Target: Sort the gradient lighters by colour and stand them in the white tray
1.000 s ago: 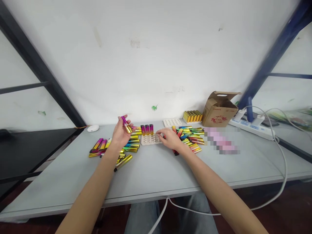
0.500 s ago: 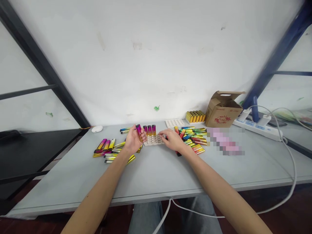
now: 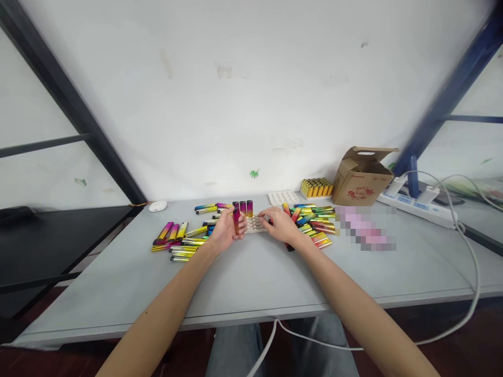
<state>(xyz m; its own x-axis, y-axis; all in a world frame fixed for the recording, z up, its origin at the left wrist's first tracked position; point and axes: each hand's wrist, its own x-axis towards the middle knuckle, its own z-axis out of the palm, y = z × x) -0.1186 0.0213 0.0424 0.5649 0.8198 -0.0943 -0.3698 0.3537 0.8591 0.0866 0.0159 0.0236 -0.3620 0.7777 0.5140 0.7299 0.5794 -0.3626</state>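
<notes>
My left hand is closed around a purple-and-orange lighter, held upright at the left front of a white tray with round holes. Along the tray's back left, three similar lighters stand upright in a row. The fingers of my right hand are bent over the tray's right end, gripping it there; that end is partly hidden. Shiny lighters in several colours lie loose beside each hand, a left pile and a right pile.
Behind the right pile are a second white holed tray and a block of upright yellow lighters. A cardboard box, a power strip and a white cable lie to the right. A white case sits back left.
My left hand has moved right with the lighter, from beside the tray to in front of its left end. My right hand has stayed at the tray's right end.
</notes>
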